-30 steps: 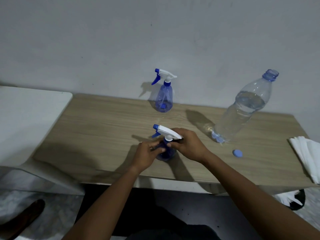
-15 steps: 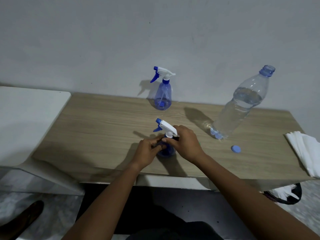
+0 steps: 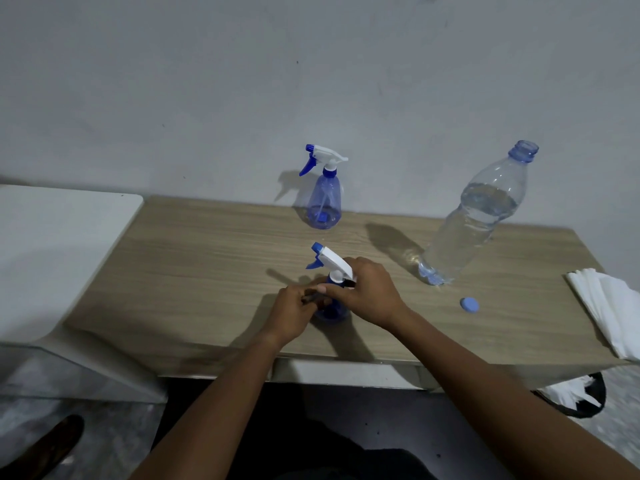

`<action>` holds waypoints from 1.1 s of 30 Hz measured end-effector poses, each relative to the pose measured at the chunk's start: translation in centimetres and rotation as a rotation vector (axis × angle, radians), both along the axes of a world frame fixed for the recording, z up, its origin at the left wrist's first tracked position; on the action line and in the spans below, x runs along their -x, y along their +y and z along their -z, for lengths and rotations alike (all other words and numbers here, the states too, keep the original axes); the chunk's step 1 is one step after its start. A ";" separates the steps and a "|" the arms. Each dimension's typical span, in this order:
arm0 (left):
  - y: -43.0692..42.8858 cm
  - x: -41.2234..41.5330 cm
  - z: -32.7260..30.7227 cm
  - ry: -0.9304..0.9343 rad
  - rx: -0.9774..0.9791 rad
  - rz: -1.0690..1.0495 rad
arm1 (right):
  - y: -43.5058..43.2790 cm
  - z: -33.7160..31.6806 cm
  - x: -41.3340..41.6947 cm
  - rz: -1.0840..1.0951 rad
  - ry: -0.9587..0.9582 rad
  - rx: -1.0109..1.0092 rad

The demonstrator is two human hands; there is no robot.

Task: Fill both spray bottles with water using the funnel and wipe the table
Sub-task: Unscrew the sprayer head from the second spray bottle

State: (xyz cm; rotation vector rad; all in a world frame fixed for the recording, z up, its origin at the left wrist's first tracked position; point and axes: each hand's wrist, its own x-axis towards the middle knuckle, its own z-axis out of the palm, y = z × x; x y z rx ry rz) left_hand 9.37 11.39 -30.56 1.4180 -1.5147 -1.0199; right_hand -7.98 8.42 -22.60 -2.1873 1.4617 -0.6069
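Head view looks down on a long wooden bench [image 3: 207, 271] set against a pale grey wall. Near the middle of the front edge stands a small translucent blue plastic spray bottle [image 3: 330, 313], its white trigger head with blue nozzle [image 3: 329, 259] tilted toward the back left. The left hand [image 3: 294, 311] is curled around the bottle's body from the left, and the right hand [image 3: 367, 294] is closed over the neck just under the trigger head; the two hands touch at the fingertips. A second blue translucent spray bottle with white trigger head [image 3: 323, 194] stands upright at the back edge, well apart from the hands. Toward the back right, a tall clear plastic water bottle [image 3: 479, 216], uncapped and mostly full, stands on the bench. Its round blue cap [image 3: 469, 304] lies on the wood just in front of it. A stack of white paper napkins [image 3: 609, 313] overhangs the right end of the bench.
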 end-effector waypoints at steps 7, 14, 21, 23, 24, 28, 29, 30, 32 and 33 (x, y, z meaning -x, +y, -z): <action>-0.4 -0.1 0.7 -0.010 -0.025 -0.011 | 0.0 0.9 -0.5 0.072 -0.015 0.052; -0.1 0.0 0.0 0.070 -0.026 0.014 | -0.5 0.4 0.8 -0.062 -0.012 -0.017; -0.2 -0.1 0.0 0.048 -0.024 0.027 | -0.7 -0.7 1.9 -0.207 -0.004 -0.133; -0.1 -0.1 -0.1 0.023 -0.012 0.035 | -0.6 -0.9 1.6 -0.171 -0.046 -0.168; 0.0 -0.1 -0.2 -0.002 0.003 0.037 | -0.5 -0.8 1.4 -0.130 -0.070 -0.170; 0.0 -0.1 -0.4 -0.034 -0.017 -0.009 | -0.4 -0.3 0.1 0.017 -0.082 -0.084; 0.0 0.0 -0.3 -0.027 -0.031 -0.012 | -0.4 -0.1 0.0 0.033 -0.085 -0.068; -0.1 0.0 -0.1 -0.021 -0.042 -0.012 | -0.4 0.0 0.0 0.038 -0.089 -0.057; -0.2 -0.1 0.2 0.004 -0.056 0.001 | -0.5 0.2 0.2 0.022 -0.088 -0.060; -0.3 -0.1 0.2 0.018 -0.058 0.005 | -0.6 0.2 0.4 0.009 -0.086 -0.069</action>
